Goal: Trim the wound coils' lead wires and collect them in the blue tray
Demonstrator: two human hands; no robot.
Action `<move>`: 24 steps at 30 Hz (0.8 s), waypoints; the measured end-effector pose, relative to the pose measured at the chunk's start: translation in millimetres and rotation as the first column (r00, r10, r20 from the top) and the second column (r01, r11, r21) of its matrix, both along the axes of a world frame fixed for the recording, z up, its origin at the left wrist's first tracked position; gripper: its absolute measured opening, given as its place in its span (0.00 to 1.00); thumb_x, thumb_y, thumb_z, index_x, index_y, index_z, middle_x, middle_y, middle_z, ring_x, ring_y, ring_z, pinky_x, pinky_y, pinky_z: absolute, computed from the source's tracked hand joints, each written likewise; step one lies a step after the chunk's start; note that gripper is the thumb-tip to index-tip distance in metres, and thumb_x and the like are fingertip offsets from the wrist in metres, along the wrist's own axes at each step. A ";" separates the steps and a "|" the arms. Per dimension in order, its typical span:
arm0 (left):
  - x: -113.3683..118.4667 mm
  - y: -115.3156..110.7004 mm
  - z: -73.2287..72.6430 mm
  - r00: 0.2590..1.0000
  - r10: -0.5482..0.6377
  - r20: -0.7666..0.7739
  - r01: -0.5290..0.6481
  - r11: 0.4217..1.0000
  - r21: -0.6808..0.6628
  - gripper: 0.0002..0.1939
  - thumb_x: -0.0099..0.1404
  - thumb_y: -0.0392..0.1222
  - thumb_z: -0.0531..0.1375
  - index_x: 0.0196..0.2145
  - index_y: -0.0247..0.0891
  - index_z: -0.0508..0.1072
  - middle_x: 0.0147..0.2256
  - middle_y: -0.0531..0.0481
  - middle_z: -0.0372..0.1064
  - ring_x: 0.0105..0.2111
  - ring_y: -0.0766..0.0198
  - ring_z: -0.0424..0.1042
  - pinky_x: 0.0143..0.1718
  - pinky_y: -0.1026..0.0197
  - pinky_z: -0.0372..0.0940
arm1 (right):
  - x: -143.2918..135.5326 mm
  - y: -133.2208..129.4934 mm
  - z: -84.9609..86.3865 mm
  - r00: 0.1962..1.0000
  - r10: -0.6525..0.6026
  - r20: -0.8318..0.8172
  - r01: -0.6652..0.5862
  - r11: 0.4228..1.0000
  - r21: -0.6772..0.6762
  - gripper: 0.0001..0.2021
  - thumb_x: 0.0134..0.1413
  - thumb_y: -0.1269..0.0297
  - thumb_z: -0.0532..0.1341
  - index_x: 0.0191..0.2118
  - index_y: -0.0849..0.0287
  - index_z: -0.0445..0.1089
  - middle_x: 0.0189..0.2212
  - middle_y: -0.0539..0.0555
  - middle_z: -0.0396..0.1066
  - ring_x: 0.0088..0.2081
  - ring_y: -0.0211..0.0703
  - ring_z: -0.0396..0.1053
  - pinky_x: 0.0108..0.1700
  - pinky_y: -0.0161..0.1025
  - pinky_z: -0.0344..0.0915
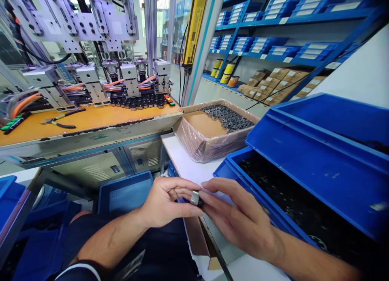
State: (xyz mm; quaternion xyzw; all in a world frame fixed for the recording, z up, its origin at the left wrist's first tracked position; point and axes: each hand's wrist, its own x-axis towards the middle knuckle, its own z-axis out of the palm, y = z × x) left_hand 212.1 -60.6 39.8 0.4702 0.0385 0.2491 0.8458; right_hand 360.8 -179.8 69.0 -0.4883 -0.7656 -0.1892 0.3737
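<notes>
A small silver and black cylindrical part [195, 198] sits between the fingertips of my left hand [170, 202], low in the middle of the view. The thumb lies below it and the fingers above. My right hand [240, 216] comes in from the right, its fingertips at the part's right side. Its fingers are stretched out and slightly apart. Whether they also grip the part is hard to tell; they seem only to touch it.
A plastic-lined carton [197, 147] of small dark parts stands on the white table beyond my hands. Blue bins [304, 163] rise at the right. A machine with an orange bench [121, 120], pliers [62, 120] and black parts stands at the back left.
</notes>
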 end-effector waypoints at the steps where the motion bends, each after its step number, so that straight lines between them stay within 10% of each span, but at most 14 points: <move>1: -0.2 0.1 -0.4 1.000 0.006 -0.002 -0.006 1.000 0.005 0.22 0.44 0.24 0.73 0.38 0.38 0.81 0.33 0.50 0.81 0.32 0.69 0.79 0.38 0.71 0.72 | -0.3 0.4 0.4 1.000 0.002 -0.002 -0.002 1.000 -0.004 0.13 0.58 0.76 0.61 0.49 0.65 0.68 0.43 0.60 0.68 0.44 0.45 0.70 0.43 0.40 0.73; 24: -3.9 2.6 -7.4 0.990 0.078 -0.115 -0.063 0.990 0.130 0.24 0.43 0.37 0.75 0.40 0.32 0.80 0.33 0.43 0.80 0.32 0.62 0.79 0.40 0.61 0.73 | -1.7 0.2 -1.6 1.000 -0.005 -0.018 0.004 0.999 -0.033 0.20 0.57 0.75 0.62 0.56 0.62 0.66 0.42 0.61 0.70 0.43 0.48 0.72 0.40 0.44 0.75</move>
